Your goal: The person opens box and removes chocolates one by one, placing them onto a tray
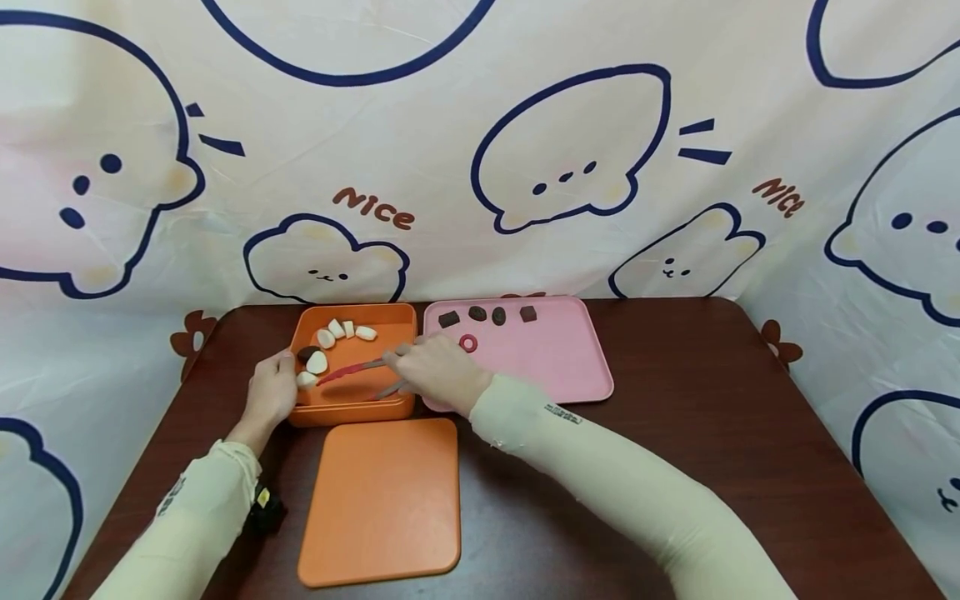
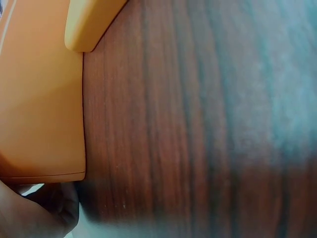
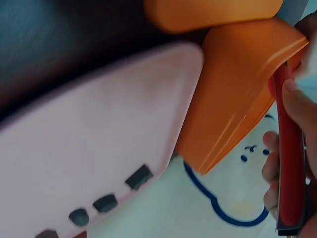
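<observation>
The brown tabletop (image 1: 697, 400) is open to pass right of the pink tray (image 1: 562, 358), while the orange box (image 1: 352, 414), seemingly touching that tray, is hemmed in by the left hand (image 1: 272, 390) at its left wall, the right hand (image 1: 444, 371) and tongs (image 1: 351, 369) over its right side, and the orange lid (image 1: 382, 500) just in front.

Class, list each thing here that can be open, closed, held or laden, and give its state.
Orange box: open, with white pieces and one dark piece inside.
Flat orange panel: off the box, lying flat on the table.
Pink tray: flat, bearing four dark pieces along its far edge.
Tongs: held in the right hand, arms spread apart, reaching into the box.
Left hand: gripping the box's left side.
</observation>
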`<state>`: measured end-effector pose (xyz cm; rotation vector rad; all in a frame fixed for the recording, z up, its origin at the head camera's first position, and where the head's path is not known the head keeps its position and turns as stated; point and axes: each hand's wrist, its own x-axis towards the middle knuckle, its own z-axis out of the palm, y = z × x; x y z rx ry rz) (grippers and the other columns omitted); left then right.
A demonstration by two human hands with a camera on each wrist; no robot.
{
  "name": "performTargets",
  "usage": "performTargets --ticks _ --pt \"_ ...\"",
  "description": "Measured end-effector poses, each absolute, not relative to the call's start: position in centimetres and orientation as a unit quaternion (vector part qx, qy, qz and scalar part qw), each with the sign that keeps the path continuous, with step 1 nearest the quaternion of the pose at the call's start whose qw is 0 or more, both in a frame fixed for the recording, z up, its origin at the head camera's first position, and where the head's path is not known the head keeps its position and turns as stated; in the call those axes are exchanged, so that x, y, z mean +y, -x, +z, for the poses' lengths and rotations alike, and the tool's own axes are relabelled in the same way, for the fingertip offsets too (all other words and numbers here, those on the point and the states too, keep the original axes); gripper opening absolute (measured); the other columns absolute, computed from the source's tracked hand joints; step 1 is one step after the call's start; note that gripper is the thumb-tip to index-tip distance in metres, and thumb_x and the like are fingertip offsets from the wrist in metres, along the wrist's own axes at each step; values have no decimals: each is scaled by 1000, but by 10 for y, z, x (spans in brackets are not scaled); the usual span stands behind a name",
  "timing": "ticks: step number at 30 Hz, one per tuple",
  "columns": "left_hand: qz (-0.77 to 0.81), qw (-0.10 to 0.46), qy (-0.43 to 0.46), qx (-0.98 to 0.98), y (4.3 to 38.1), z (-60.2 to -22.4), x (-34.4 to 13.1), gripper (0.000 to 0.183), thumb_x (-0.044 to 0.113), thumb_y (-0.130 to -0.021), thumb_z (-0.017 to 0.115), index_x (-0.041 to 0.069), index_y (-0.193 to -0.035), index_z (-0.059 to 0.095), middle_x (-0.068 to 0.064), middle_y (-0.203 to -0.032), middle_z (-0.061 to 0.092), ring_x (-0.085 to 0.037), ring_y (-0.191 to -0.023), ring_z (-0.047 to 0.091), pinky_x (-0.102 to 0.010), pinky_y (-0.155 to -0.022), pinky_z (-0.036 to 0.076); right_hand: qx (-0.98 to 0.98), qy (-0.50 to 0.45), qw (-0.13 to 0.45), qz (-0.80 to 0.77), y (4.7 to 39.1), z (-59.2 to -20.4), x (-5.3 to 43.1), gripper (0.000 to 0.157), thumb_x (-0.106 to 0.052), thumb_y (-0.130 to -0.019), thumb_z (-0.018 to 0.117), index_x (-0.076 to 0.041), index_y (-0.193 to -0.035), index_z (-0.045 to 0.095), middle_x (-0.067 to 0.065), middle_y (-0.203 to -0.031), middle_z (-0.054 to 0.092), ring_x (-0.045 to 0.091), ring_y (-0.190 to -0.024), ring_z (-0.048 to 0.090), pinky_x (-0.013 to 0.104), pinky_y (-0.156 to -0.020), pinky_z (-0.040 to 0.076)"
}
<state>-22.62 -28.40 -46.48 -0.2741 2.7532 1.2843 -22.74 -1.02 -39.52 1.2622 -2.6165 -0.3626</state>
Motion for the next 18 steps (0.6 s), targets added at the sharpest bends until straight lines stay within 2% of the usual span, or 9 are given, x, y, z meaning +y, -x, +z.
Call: performTargets --ticks 7,12,18 --pt "426 37 90 900 226 -468 -286 64 38 -111 9 2 -159 28 -28 -162 29 -48 -150 26 -66 -120 25 -907 -395 105 -105 217 -405 -27 41 -51 -95 67 -21 -124 68 -9 -103 75 10 -77 70 21 -61 57" --pt "429 38 90 898 227 -467 -287 63 38 -110 9 4 -159 29 -27 -162 30 -48 -149 27 -66 -120 25 -925 -361 90 -77 214 -406 -33 45 -52 -97 62 -18 -125 65 -7 -104 74 11 -79 71 23 -65 60" --pt "437 47 82 894 227 -466 -287 63 38 -110 8 4 -161 23 -26 -164 24 -49 -151 21 -67 -121 22 -928 -355 88 -66 221 -392 -22 45 -50 -95 67 -19 -128 65 -5 -107 74 13 -82 72 26 -64 60"
